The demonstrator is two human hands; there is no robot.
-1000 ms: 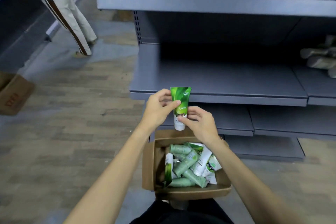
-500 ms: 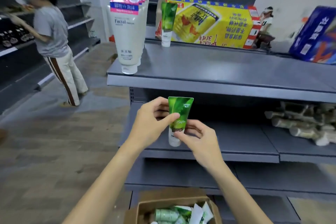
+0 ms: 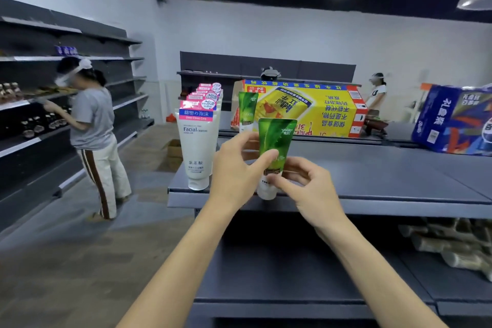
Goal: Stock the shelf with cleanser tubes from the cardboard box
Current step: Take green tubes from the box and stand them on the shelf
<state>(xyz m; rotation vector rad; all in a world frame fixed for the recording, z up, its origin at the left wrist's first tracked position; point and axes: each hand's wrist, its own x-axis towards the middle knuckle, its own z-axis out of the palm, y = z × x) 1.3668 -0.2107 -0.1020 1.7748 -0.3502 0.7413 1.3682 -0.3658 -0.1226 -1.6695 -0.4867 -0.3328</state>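
Both hands, left hand (image 3: 234,170) and right hand (image 3: 308,189), pinch an upright green tube (image 3: 275,146) over the shelf (image 3: 372,181).

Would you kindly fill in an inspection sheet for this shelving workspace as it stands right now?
Surface: grey top shelf, mostly bare on its right side.
Job's things: green cleanser tube held upright, cap down, over the shelf's front edge; a second green tube stands further back; the cardboard box is out of view.
Clutter: row of white facial cleanser tubes at the shelf's left end; yellow carton behind; blue package at the right.
Grips: left hand and right hand both pinch the held tube.
Cables: nothing seen.
Surroundings: person in grey shirt at the left wall shelving; another person at the back.
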